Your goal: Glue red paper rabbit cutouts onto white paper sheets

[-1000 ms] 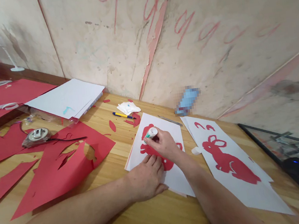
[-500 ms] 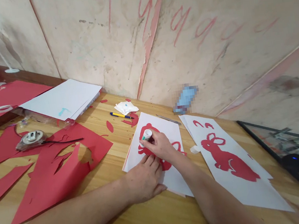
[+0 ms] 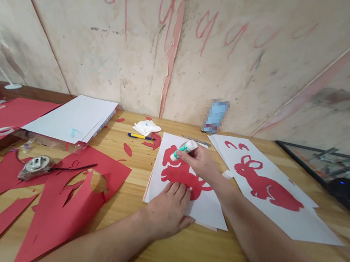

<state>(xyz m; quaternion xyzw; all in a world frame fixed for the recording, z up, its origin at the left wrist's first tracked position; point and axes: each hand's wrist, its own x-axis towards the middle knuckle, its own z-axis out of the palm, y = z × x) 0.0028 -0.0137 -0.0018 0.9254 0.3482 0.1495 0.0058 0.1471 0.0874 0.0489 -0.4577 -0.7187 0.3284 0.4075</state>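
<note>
My right hand (image 3: 201, 161) grips a white and green glue stick (image 3: 183, 150), held nearly level above a red paper cut-out (image 3: 180, 173) that lies on a white sheet (image 3: 206, 205). My left hand (image 3: 168, 210) lies flat with fingers spread on the near edge of that sheet, its fingertips touching the red cut-out. To the right, a second white sheet (image 3: 301, 226) carries a red rabbit cut-out (image 3: 264, 186).
Cut red paper (image 3: 65, 204) covers the left of the wooden table (image 3: 184, 257), with a tape measure (image 3: 35, 165) on it. A stack of white paper (image 3: 71, 118), a blue-yellow pen (image 3: 140, 136), crumpled tissue (image 3: 145, 127) and a thin metal tool (image 3: 200, 142) lie by the wall. A dark frame (image 3: 344, 186) sits at right.
My right hand has lifted and swung to the right, tipping the glue stick from upright on the cut-out to nearly level above it. My left hand has stayed pressed on the sheet.
</note>
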